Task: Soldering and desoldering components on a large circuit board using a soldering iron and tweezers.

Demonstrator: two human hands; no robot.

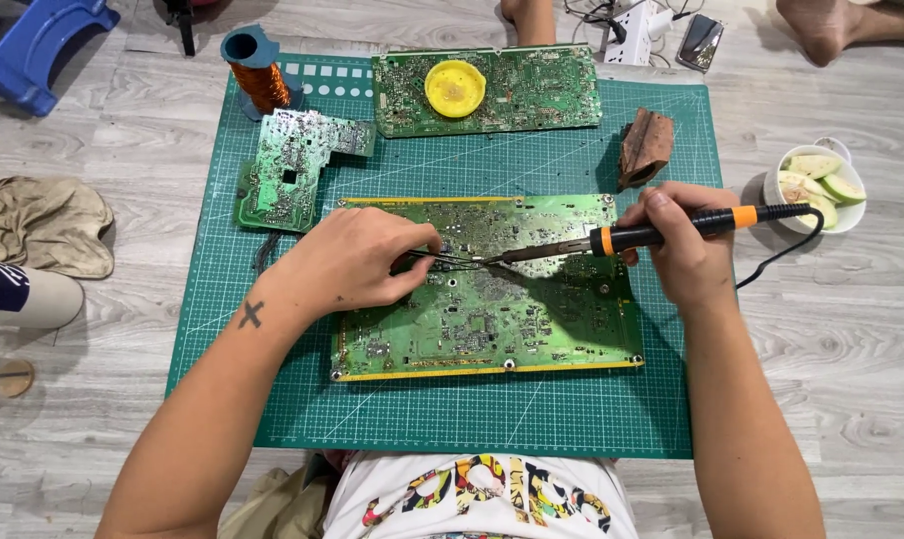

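Near strip of mat [472, 419] below big board [487, 289] bare: free pass side to side. Left hand [352, 262] and right hand [676, 250] with iron [661, 232] block board's middle. Far side crowded: small board [290, 170], wire spool [257, 75], long board [487, 90], brown pad [644, 148]; narrow gaps between. Right floor: bowl [821, 190], cord. Left floor: cloth [37, 225].

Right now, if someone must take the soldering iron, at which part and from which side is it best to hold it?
Probably the black handle of the soldering iron, from the right, behind the orange collar. The metal tip points left onto the circuit board, and the cord leaves the right end. The right hand already grips there.
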